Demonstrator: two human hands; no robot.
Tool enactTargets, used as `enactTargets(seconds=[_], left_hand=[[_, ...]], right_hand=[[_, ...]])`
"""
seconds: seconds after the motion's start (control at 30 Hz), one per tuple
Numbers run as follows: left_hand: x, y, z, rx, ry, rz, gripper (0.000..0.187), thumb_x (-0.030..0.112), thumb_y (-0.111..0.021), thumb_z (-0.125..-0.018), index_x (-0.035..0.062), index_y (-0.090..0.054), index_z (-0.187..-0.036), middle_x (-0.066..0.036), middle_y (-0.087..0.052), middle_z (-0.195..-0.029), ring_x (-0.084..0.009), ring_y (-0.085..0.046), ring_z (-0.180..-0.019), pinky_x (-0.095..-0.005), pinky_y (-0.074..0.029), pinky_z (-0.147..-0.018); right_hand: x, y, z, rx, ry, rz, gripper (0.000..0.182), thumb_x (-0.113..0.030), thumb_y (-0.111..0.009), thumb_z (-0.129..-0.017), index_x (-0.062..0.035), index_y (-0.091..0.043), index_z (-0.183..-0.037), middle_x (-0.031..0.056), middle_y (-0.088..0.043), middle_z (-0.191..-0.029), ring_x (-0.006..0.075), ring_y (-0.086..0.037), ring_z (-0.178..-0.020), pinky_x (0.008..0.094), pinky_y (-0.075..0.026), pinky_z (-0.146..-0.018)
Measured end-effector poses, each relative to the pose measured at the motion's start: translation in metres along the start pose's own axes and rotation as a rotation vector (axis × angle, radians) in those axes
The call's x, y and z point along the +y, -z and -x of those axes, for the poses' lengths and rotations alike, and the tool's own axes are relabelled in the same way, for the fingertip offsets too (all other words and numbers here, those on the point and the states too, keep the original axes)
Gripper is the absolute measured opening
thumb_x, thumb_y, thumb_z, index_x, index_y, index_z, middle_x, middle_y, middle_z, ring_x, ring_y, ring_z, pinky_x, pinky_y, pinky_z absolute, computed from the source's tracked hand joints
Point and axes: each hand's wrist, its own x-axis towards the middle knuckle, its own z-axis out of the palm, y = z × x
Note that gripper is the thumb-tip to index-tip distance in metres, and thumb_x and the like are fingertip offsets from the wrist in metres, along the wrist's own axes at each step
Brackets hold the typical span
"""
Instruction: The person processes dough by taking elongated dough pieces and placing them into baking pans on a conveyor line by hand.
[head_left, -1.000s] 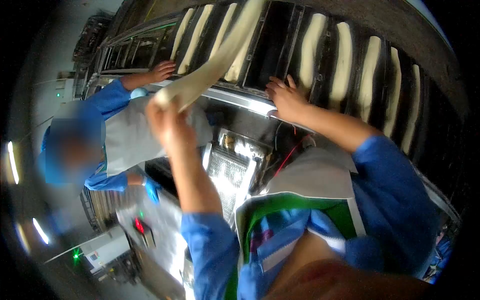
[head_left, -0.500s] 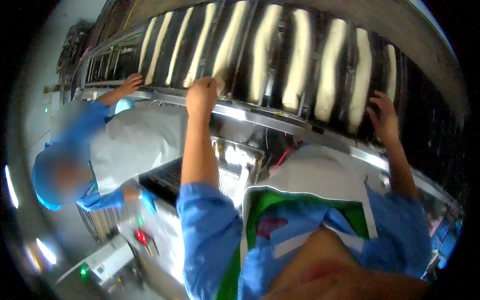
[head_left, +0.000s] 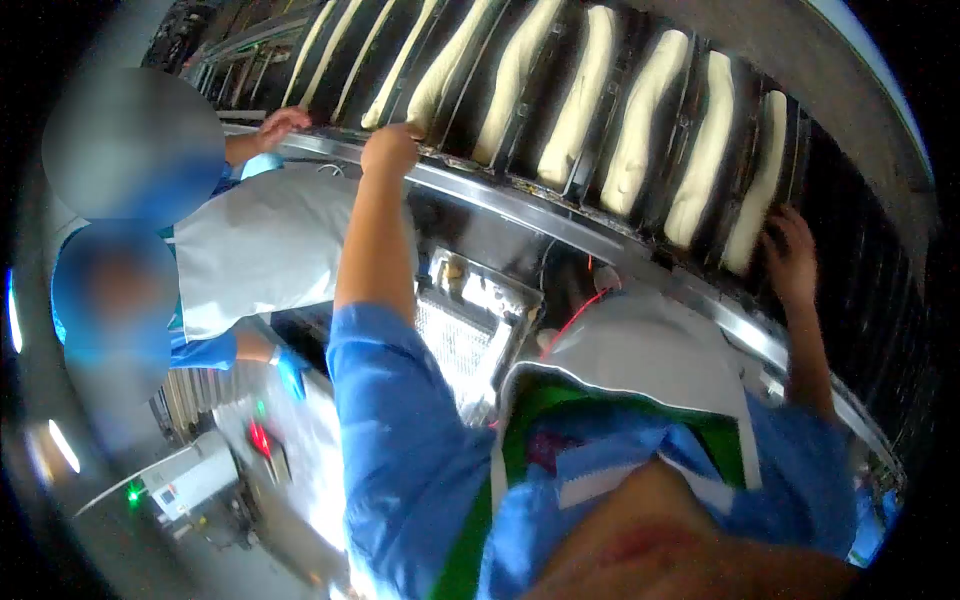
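Long pale dough strips (head_left: 645, 120) lie side by side in dark troughs of a slatted conveyor (head_left: 570, 185) across the top of the view. My left hand (head_left: 388, 152) is closed at the lower end of one dough strip (head_left: 450, 70), its fingertips partly hidden. At the right, my right hand (head_left: 793, 255) is beside the lower part of the rightmost dough strip (head_left: 760, 190). Its fingers are bent but apart, with nothing seen in them.
A metal rail (head_left: 510, 205) runs along the conveyor's near edge. At the left, a co-worker's bare hand (head_left: 283, 124) is at the rail; a blue-gloved hand (head_left: 291, 374) is lower. A perforated metal tray (head_left: 460, 335) sits below the rail. A red cable (head_left: 577, 322) hangs near my apron.
The dough strips have shifted left and downward at the right side, and more of the rightmost one shows. My left hand has moved left and up; my right hand has moved slightly right and down.
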Motion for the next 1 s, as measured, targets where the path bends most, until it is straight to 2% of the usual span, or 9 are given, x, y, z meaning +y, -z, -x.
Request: enactTargets(seconds=[0.1,0.33,0.43,0.53,0.57,0.67,0.77,0.83,1.0], left_hand=[[-0.003,-0.004,0.01,-0.034,-0.028,-0.22,0.024,0.019,-0.051,-0.078,0.0184,-0.066,-0.097,-0.013,-0.063,-0.1,-0.0319,-0.06,-0.092,-0.0412,-0.047,-0.08],[-0.045,-0.067,0.169,0.268,0.149,0.146,0.028,0.026,-0.06,-0.077,0.0112,-0.061,-0.102,-0.014,-0.06,-0.102,-0.0334,-0.058,-0.092,-0.042,-0.046,-0.079],[-0.075,-0.107,0.264,0.293,0.247,0.264,0.034,0.026,-0.066,-0.074,0.0059,-0.059,-0.101,-0.016,-0.06,-0.099,-0.0336,-0.058,-0.09,-0.0384,-0.046,-0.08],[-0.078,-0.134,0.349,0.299,0.505,0.185,0.021,0.012,-0.066,-0.072,0.007,-0.065,-0.093,-0.011,-0.064,-0.097,-0.0242,-0.06,-0.093,-0.0347,-0.046,-0.08],[-0.072,-0.13,0.369,0.363,0.437,0.305,0.024,0.015,-0.064,-0.075,0.0057,-0.063,-0.097,-0.016,-0.06,-0.101,-0.0329,-0.058,-0.093,-0.0381,-0.045,-0.082],[-0.064,-0.133,0.416,0.41,0.537,0.281,0.022,0.009,-0.064,-0.072,0.0068,-0.063,-0.094,-0.015,-0.061,-0.1,-0.0328,-0.057,-0.094,-0.0387,-0.045,-0.082],[-0.054,-0.145,0.451,0.511,0.591,0.231,0.022,0.006,-0.064,-0.071,0.0062,-0.063,-0.093,-0.014,-0.06,-0.101,-0.0322,-0.057,-0.096,-0.0385,-0.045,-0.083],[-0.039,-0.138,0.457,0.588,0.665,0.122,0.021,0.005,-0.064,-0.07,0.0051,-0.062,-0.091,-0.014,-0.06,-0.103,-0.0325,-0.056,-0.098,-0.0386,-0.043,-0.086],[-0.026,-0.148,0.472,0.63,0.836,0.083,0.032,0.004,-0.064,-0.069,0.0065,-0.059,-0.1,-0.012,-0.055,-0.114,-0.0309,-0.05,-0.107,-0.0388,-0.038,-0.093]], right_hand=[[0.024,0.008,0.007,-0.058,-0.115,0.055,0.034,-0.009,-0.065,-0.075,-0.0067,-0.056,-0.108,0.0117,-0.05,-0.122,0.03,-0.047,-0.113,0.038,-0.039,-0.096],[0.115,-0.01,0.029,-0.056,-0.363,0.226,0.055,-0.04,-0.052,-0.086,-0.0073,-0.042,-0.128,0.0187,-0.044,-0.128,0.0356,-0.045,-0.114,0.0403,-0.036,-0.098],[0.122,-0.037,0.017,-0.166,-0.463,0.212,0.05,-0.029,-0.051,-0.087,-0.0089,-0.038,-0.131,0.026,-0.045,-0.124,0.0392,-0.045,-0.113,0.0431,-0.035,-0.099],[0.158,-0.06,0.009,-0.17,-0.158,0.359,0.048,-0.018,-0.048,-0.087,-0.01,-0.036,-0.133,0.0307,-0.047,-0.119,0.0419,-0.048,-0.109,0.0465,-0.038,-0.095],[0.17,-0.067,0.004,-0.166,-0.055,0.408,0.049,-0.015,-0.047,-0.086,-0.0103,-0.036,-0.133,0.0323,-0.047,-0.117,0.0428,-0.049,-0.107,0.0476,-0.039,-0.094],[0.176,-0.082,-0.02,-0.045,0.125,0.475,0.054,-0.005,-0.046,-0.082,-0.0128,-0.035,-0.135,0.033,-0.051,-0.112,0.044,-0.052,-0.101,0.051,-0.044,-0.086],[0.125,-0.062,-0.058,-0.263,-0.237,0.283,0.072,-0.053,-0.048,-0.085,0.0045,-0.04,-0.127,0.0264,-0.044,-0.126,0.0376,-0.042,-0.119,0.0392,-0.034,-0.099],[0.109,-0.065,-0.077,-0.27,-0.457,0.153,0.076,-0.054,-0.047,-0.084,0.0022,-0.032,-0.133,0.025,-0.039,-0.131,0.037,-0.037,-0.123,0.0389,-0.03,-0.102],[0.139,-0.084,-0.088,-0.197,-0.291,0.027,0.082,-0.057,-0.043,-0.085,0.0029,-0.02,-0.137,0.0246,-0.031,-0.137,0.0391,-0.034,-0.124,0.0419,-0.033,-0.1]])
